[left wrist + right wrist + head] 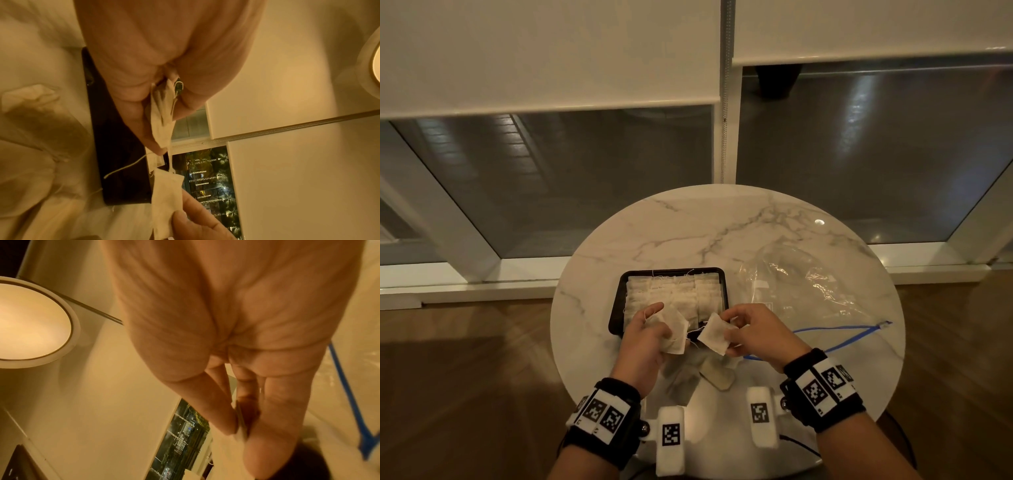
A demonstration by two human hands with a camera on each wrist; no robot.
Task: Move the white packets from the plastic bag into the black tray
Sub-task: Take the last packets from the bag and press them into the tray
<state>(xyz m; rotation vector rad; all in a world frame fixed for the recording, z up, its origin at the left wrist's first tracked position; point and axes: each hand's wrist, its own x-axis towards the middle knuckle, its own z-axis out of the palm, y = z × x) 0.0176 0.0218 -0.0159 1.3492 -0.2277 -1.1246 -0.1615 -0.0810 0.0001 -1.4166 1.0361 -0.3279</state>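
Observation:
A black tray (pixel 616 301) on the round marble table holds several white packets (pixel 674 291) in rows. My left hand (pixel 645 334) grips a small bunch of white packets (pixel 671 329) just in front of the tray's near edge; they show in the left wrist view as packets (pixel 161 123). My right hand (pixel 748 330) pinches one white packet (pixel 717 334) between thumb and fingers, seen edge-on (pixel 240 433) in the right wrist view. A thin string runs between the two bunches. The clear plastic bag (pixel 801 284) with a blue zip strip (pixel 835 334) lies flat to the right.
A few more packets (pixel 717 377) lie on the table under my hands, near the front edge. Behind the table (pixel 722 226) are window panes and lowered blinds. Wooden floor (pixel 465 377) surrounds the table.

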